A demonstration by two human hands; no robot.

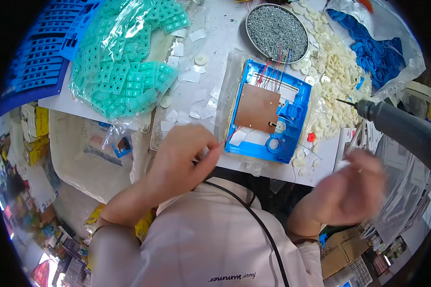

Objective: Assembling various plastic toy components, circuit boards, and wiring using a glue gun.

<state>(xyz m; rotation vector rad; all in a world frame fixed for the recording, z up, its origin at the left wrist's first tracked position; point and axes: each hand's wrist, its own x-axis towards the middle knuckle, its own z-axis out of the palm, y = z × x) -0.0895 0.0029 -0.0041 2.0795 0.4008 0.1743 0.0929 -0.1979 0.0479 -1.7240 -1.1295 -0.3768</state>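
A blue plastic housing (297,107) lies on the table in front of me, with a brown circuit board (257,107) in it. Red, blue and yellow wires run from the board's far side. At the housing's near left corner, my left hand (187,150) is closed, its thumb and forefinger together at the end of a thin red wire (231,137). To the right of the housing, past the table's edge, my right hand (354,189) is raised and smeared by motion. Its fingers look bent, but whether they hold anything does not show.
Beyond the housing stands a round dish of small screws (277,33). Cream plastic discs (337,71) are heaped to its right, near a dark electric screwdriver (397,122). Bagged teal keypads (124,71) lie at left, beside scattered white squares (196,98). Blue parts (378,52) fill a bag at far right.
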